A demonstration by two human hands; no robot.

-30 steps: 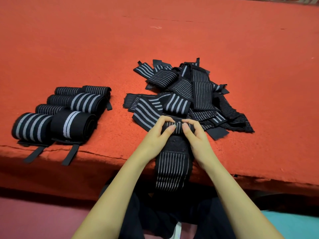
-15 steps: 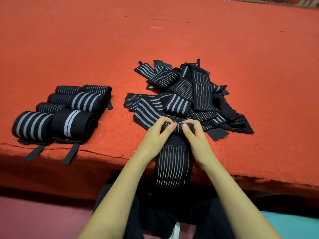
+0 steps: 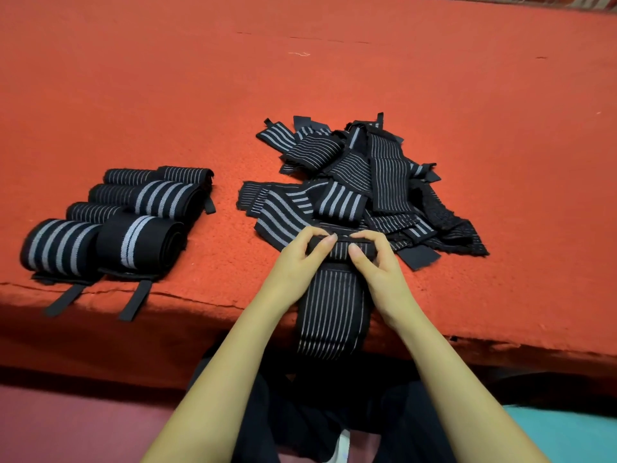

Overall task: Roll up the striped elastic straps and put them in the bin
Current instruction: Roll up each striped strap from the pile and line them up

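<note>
A black strap with thin white stripes [image 3: 332, 309] lies across the near edge of the red table and hangs down toward my lap. Its far end is folded into a small tight roll [image 3: 340, 250]. My left hand [image 3: 297, 262] pinches the roll's left end and my right hand [image 3: 377, 262] pinches its right end, thumbs on the near side, fingers curled over the top. Just beyond my hands lies a loose pile of unrolled striped straps [image 3: 360, 182]. Several finished rolls [image 3: 110, 225] sit in a cluster at the left. No bin is in view.
The red felt-covered table [image 3: 334, 71] stretches far back and to both sides. Its cracked front edge [image 3: 200, 302] runs below the rolls, where two black tabs hang over. A teal surface [image 3: 574, 436] shows at the bottom right, beside my dark-clothed lap.
My fingers have shifted slightly on the small roll, and the hanging strap sits about where it was. The pile and the finished rolls have not moved.
</note>
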